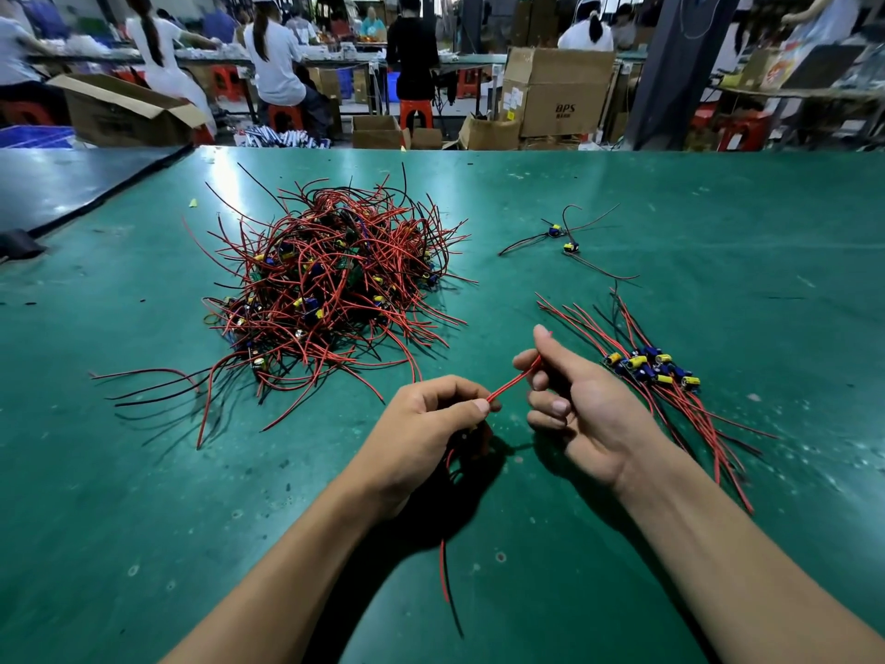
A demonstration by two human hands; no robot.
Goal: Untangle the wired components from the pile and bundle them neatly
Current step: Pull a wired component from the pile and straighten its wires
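Left hand (431,414) and right hand (570,390) both pinch one red wire (512,383), stretched diagonally between them. Bundle (656,371) lies just right of the right hand, pile (330,280) up-left.

Hidden under the curled fingers of the left hand (431,424): whatever part the red wire (512,384) runs into. Covered by the fingers of the right hand (584,409): a stretch of that same wire. Buried deep in the pile (330,280) under crossing leads: most of the small parts. Cut off at the left edge: a black object (17,244) and a blue crate (33,136). Blurred past telling: the workers (275,55) behind. Too small to read: the white label (515,97) on the cardboard box (560,79).
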